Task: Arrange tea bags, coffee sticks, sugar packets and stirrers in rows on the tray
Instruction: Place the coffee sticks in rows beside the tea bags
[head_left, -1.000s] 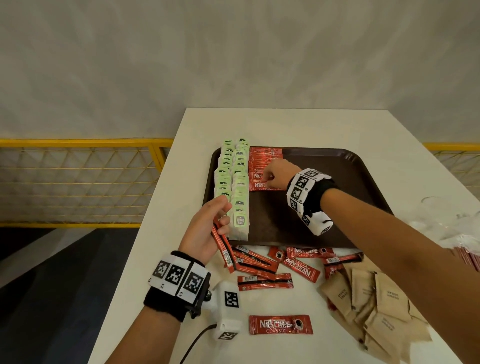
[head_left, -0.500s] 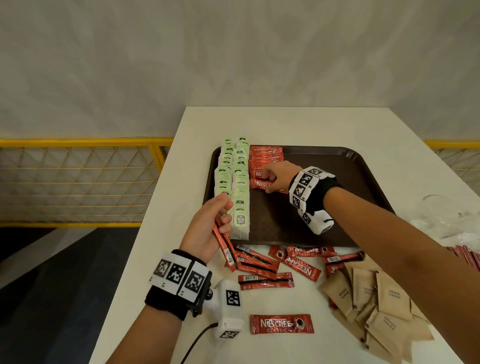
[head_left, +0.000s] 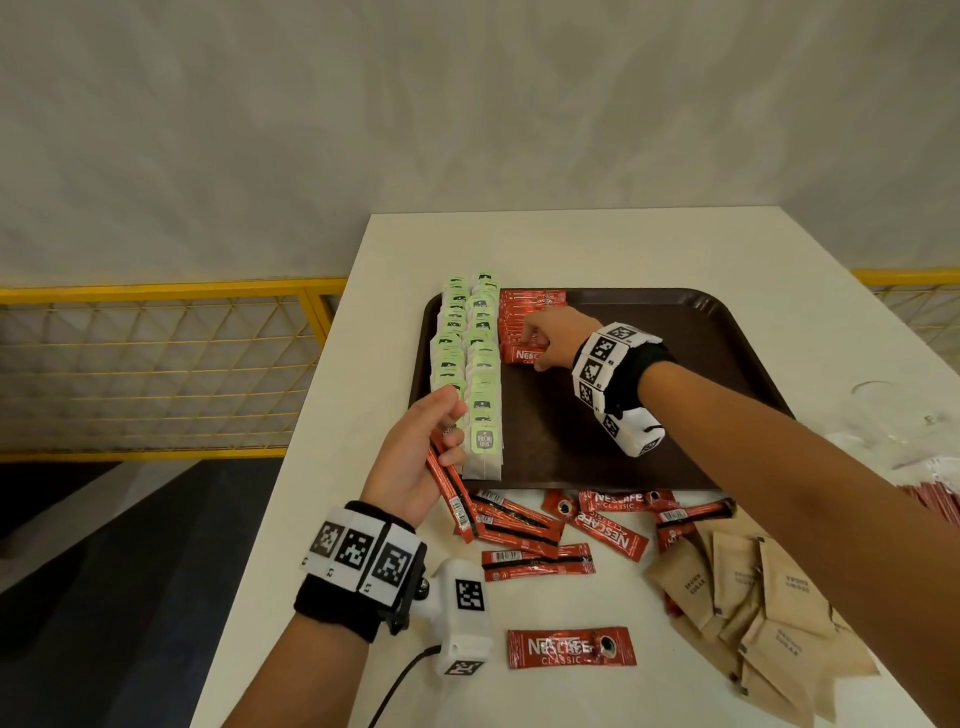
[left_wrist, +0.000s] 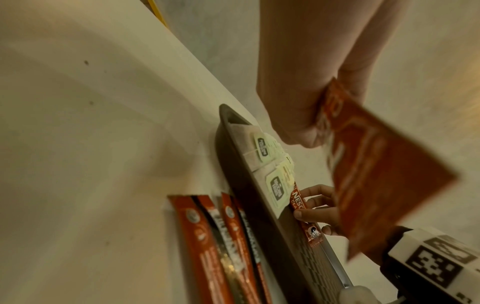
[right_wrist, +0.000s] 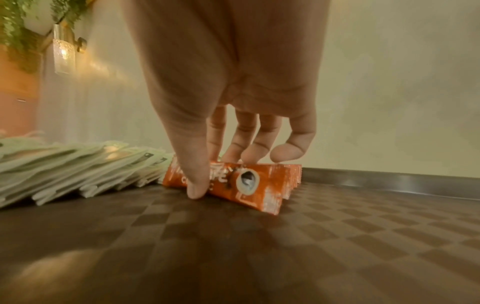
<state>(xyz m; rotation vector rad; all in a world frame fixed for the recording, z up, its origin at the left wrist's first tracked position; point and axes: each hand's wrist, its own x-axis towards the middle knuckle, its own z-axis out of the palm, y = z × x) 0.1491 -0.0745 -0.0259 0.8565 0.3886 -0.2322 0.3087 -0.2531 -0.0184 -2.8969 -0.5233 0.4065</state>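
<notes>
I see my right hand (head_left: 550, 338) low over the brown tray (head_left: 675, 395), its fingers (right_wrist: 197, 181) curled down and pinching the nearest Nescafé coffee stick (head_left: 522, 356) of the red row (head_left: 527, 312); the thumb touches the front face of this stick and the other fingertips rest on its top edge. This row lies just beside two rows of green-tagged tea bags (head_left: 470, 364) along the left side of the tray. My left hand (head_left: 415, 467) is near the front left corner of the tray, its fingers closed around a small bundle of coffee sticks (head_left: 452, 488) that points down toward the white tabletop (head_left: 571, 244). More loose coffee sticks (head_left: 566, 525) lie scattered on the tabletop in front of the tray, one alone (head_left: 571, 647) nearer to me. A heap of brown sugar packets (head_left: 753, 608) lies to their right, off the tray.
</notes>
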